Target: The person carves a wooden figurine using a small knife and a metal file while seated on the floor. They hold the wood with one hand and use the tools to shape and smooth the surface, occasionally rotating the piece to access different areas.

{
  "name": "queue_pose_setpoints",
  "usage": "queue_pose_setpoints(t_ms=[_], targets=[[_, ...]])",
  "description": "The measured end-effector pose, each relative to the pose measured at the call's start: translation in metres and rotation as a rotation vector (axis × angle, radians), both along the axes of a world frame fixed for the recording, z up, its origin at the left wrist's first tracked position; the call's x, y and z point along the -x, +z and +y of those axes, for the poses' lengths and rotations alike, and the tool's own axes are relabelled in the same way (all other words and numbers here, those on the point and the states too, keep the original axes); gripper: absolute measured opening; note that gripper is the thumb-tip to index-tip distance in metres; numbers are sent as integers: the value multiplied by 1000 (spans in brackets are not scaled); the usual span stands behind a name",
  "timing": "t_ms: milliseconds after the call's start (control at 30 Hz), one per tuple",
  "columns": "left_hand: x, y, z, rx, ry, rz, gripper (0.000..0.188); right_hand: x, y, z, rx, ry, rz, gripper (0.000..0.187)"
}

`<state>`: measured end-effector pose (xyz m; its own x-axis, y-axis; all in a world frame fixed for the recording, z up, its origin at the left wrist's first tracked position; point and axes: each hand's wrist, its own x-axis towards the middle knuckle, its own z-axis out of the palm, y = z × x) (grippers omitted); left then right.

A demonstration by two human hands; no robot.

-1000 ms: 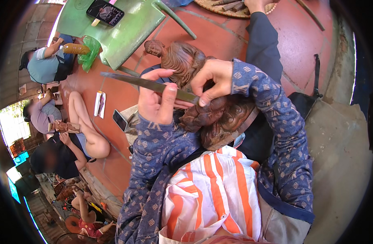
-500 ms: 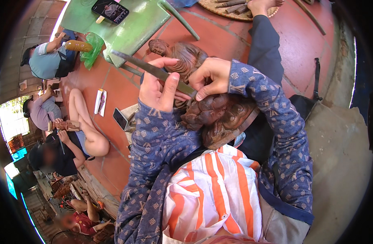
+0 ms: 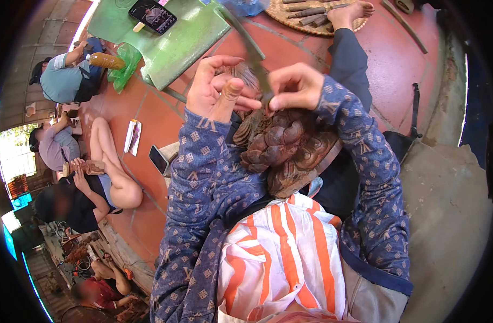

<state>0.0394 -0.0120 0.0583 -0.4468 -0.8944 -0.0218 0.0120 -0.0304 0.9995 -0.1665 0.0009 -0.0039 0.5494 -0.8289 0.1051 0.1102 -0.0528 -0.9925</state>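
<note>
A dark brown wood carving (image 3: pixel 278 142) with rounded, petal-like lobes and ridged folds lies across my lap. Above its upper end, my left hand (image 3: pixel 219 89) has its thumb raised and its fingers spread, the lower fingertips close to the carving. My right hand (image 3: pixel 297 86) is closed in a pinch at the carving's upper edge, at the lower end of a long flat grey-green strip (image 3: pixel 252 51). That strip stands steeply between my hands and is blurred, so its exact kind is unclear. My left hand partly hides the carving's far end.
Ahead is a green plastic stool (image 3: pixel 176 48) bearing a phone (image 3: pixel 153 16). A woven tray (image 3: pixel 278 13) with several handled tools lies beyond. Another phone (image 3: pixel 159 159) is at my left. Several people sit left, one (image 3: pixel 77 196) holding a carving. My bare foot (image 3: pixel 349 15) is extended at top right.
The strip has swung from pointing left to nearly upright and further away. My left fingers have opened from around it. My right hand has shifted slightly, still pinched.
</note>
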Motion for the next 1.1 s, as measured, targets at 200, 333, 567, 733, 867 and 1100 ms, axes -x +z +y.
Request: queue_pose_setpoints(t_ms=[200,333,567,733,867,1100], targets=[[-24,-58,13,31,-57,-161,27,62,14,54,-56,-455,-1,37],[-34,-78,33,213,-217,-316,38,65,16,106,-140,-813,-22,33],[-30,-107,46,225,-252,-213,51,68,-16,161,-72,-1029,-90,13],[-26,-109,39,250,-276,-182,52,37,4,177,-245,-1148,43,11],[-15,-99,33,153,-301,-196,62,20,26,181,-382,-1110,36,10],[-3,-103,42,343,-262,-272,70,-20,44,159,-173,-901,-22,24]])
